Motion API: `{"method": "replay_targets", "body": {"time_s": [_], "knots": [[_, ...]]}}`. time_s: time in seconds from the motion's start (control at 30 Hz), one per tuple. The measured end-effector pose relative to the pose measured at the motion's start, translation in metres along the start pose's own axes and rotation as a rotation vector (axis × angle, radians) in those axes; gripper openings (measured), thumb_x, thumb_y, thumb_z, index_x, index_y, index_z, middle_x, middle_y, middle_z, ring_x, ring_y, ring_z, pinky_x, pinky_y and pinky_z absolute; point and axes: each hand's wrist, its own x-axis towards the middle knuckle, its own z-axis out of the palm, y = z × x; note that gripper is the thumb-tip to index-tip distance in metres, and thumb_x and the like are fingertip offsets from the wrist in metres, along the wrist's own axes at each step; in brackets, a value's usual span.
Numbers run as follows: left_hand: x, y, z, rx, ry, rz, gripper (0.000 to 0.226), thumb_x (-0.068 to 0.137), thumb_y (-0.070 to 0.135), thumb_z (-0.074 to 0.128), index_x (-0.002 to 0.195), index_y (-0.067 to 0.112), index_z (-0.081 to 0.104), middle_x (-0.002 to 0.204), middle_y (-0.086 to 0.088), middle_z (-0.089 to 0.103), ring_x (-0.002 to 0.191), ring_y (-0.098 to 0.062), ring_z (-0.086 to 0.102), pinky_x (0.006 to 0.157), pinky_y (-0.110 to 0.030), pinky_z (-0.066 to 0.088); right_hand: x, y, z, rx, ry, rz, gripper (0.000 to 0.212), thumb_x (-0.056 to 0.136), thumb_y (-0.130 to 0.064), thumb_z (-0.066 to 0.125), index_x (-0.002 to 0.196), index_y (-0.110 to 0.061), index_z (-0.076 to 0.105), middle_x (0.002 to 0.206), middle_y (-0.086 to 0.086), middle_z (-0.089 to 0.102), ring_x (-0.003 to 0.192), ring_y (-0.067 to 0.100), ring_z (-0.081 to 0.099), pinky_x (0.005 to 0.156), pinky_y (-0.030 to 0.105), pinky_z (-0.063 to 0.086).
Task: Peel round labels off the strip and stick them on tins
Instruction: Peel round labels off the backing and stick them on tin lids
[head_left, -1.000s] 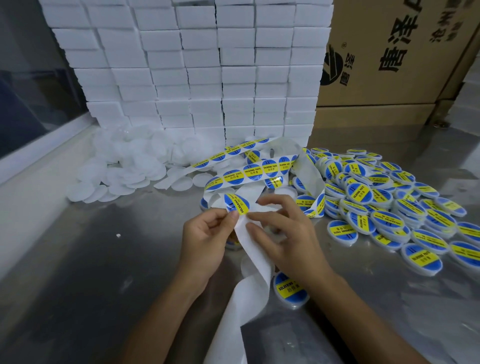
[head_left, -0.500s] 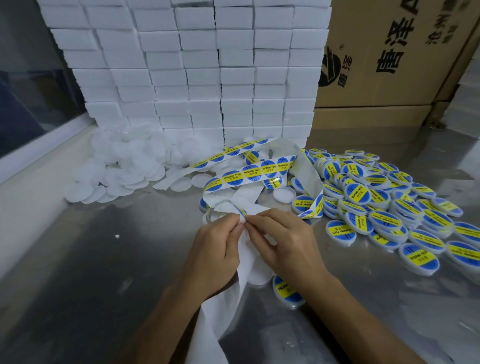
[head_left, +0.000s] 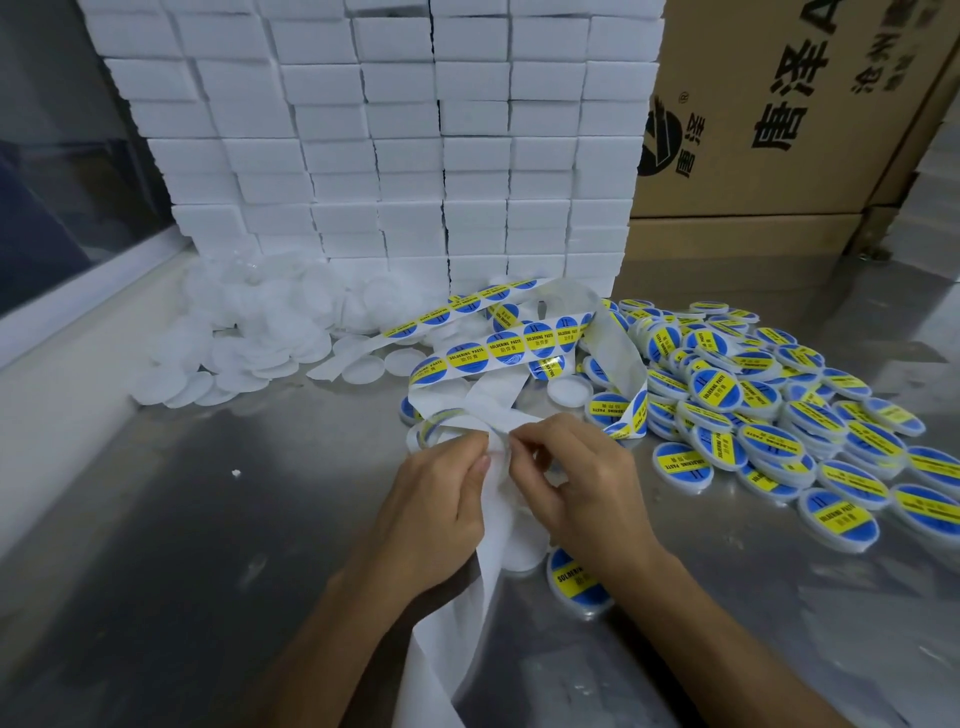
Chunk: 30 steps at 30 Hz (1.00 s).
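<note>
Presently, head view, 1 camera only.
Left hand: left hand pinches the white strip between thumb and curled fingers.
Right hand: right hand pinches the strip just beside the left; whether a label is lifted, cannot tell.
Labels left: unpeeled labels remain on the strip beyond the hands.
Done: labelled tins heaped at right on the desk.
Outstanding: plain white tins piled at left, judged unlabelled.
</note>
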Motion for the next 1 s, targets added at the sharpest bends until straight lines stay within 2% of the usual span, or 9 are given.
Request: {"method": "replay_targets", "body": {"time_s": [0.13, 0.27, 0.4, 0.53, 0.63, 0.7, 0.8, 0.9, 1.0], "knots": [[-0.002, -0.001, -0.002, 0.017, -0.005, -0.009, 0.027, 0.094, 0.012, 0.046, 0.069, 0.016, 0.037, 0.058, 0.012, 0.030, 0.052, -0.009, 0.032, 0.050, -0.027, 0.029, 0.000, 0.006, -0.003, 0.220, 0.134, 0.357, 0.005, 0.084, -0.003, 0.072, 0.080, -0.007, 0.072, 0.068, -0.001, 0.067, 0.061, 0.012, 0.061, 0.061, 0.030, 0.053], [-0.002, 0.000, -0.002, 0.025, 0.016, -0.026, 0.019, 0.093, 0.013, 0.051, 0.075, 0.009, 0.055, 0.062, 0.015, 0.039, 0.056, -0.007, 0.036, 0.054, -0.017, 0.029, 0.007, 0.017, -0.007, 0.543, 0.219, 0.787, 0.018, 0.085, -0.001, 0.068, 0.073, -0.014, 0.073, 0.060, -0.003, 0.068, 0.053, 0.002, 0.058, 0.054, 0.015, 0.048], [-0.002, -0.005, -0.002, -0.031, 0.055, -0.036, 0.020, 0.095, 0.021, 0.052, 0.086, 0.010, 0.066, 0.071, 0.012, 0.058, 0.063, -0.001, 0.050, 0.060, -0.013, 0.038, 0.014, 0.026, -0.014, 0.784, 0.330, 1.038, 0.015, 0.087, -0.005, 0.066, 0.074, -0.009, 0.072, 0.059, 0.001, 0.068, 0.048, 0.010, 0.060, 0.050, 0.019, 0.050], [-0.002, -0.017, -0.010, -0.181, 0.150, -0.175, 0.025, 0.085, 0.019, 0.047, 0.072, 0.014, 0.068, 0.063, 0.011, 0.063, 0.061, -0.005, 0.061, 0.059, -0.020, 0.045, 0.014, 0.026, -0.016, 0.841, 0.346, 1.062, 0.010, 0.089, -0.007, 0.066, 0.082, -0.009, 0.073, 0.076, 0.008, 0.076, 0.069, 0.017, 0.074, 0.055, 0.017, 0.053], [-0.001, -0.035, -0.013, -0.061, 0.202, -0.402, 0.023, 0.075, 0.010, 0.046, 0.069, 0.017, 0.067, 0.060, 0.004, 0.065, 0.060, -0.015, 0.063, 0.060, -0.031, 0.052, 0.013, 0.025, -0.016, 0.815, 0.331, 1.020, 0.008, 0.088, -0.005, 0.068, 0.085, -0.009, 0.074, 0.079, 0.008, 0.077, 0.078, 0.018, 0.075, 0.062, 0.018, 0.055], [-0.001, -0.045, -0.013, 0.031, 0.193, -0.529, 0.024, 0.078, 0.005, 0.050, 0.075, 0.018, 0.069, 0.070, 0.001, 0.070, 0.068, -0.023, 0.065, 0.065, -0.038, 0.054, 0.014, 0.024, -0.015, 0.773, 0.311, 0.992, 0.008, 0.086, -0.004, 0.070, 0.087, -0.009, 0.075, 0.078, 0.007, 0.077, 0.077, 0.015, 0.075, 0.065, 0.017, 0.055], [-0.002, -0.052, -0.013, 0.110, 0.147, -0.532, 0.026, 0.077, -0.003, 0.058, 0.081, 0.018, 0.073, 0.083, 0.002, 0.073, 0.073, -0.017, 0.062, 0.069, -0.028, 0.049, 0.014, 0.022, -0.016, 0.736, 0.294, 0.967, 0.011, 0.082, -0.001, 0.074, 0.087, -0.011, 0.076, 0.078, 0.005, 0.077, 0.075, 0.012, 0.073, 0.067, 0.016, 0.055], [-0.003, -0.058, -0.013, 0.174, 0.112, -0.506, 0.022, 0.077, 0.001, 0.060, 0.084, 0.018, 0.072, 0.089, 0.001, 0.070, 0.084, -0.021, 0.062, 0.079, -0.034, 0.049, 0.012, 0.022, -0.015, 0.698, 0.276, 0.921, 0.017, 0.080, 0.000, 0.076, 0.083, -0.017, 0.077, 0.079, 0.000, 0.077, 0.076, 0.008, 0.072, 0.069, 0.015, 0.055], [-0.004, -0.071, -0.017, 0.301, 0.125, -0.598, 0.021, 0.080, 0.010, 0.062, 0.093, 0.022, 0.071, 0.099, 0.002, 0.068, 0.098, -0.024, 0.059, 0.087, -0.036, 0.039, 0.011, 0.023, -0.014, 0.660, 0.245, 0.863, 0.018, 0.082, -0.002, 0.075, 0.084, -0.020, 0.076, 0.079, -0.002, 0.076, 0.076, 0.009, 0.072, 0.070, 0.017, 0.056]]}}
